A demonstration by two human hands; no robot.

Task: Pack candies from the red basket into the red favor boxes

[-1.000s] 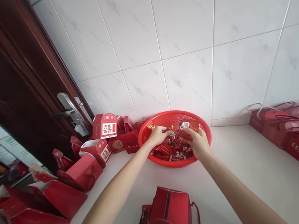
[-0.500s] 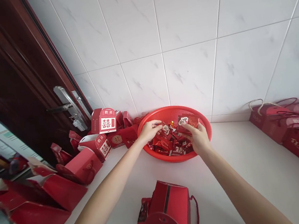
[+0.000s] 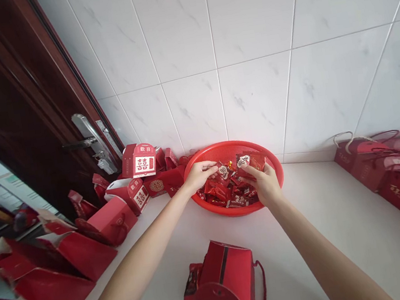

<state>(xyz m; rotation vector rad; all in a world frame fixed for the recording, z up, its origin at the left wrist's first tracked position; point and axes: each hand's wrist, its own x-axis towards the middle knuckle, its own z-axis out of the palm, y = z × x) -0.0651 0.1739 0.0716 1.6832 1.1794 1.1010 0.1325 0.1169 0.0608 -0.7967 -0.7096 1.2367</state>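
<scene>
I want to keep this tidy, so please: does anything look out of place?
Possibly: a dark packet shows at the left side of the striped red box, outside the red basket where other packets lie. Whether it pokes out, I cannot tell.

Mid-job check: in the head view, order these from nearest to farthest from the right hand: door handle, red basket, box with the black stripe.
1. Red basket: nearest, directly beneath the right hand.
2. Box with the black stripe: on the near part of the white surface, between the forearms.
3. Door handle: farthest, off to the left on the dark door.
</scene>
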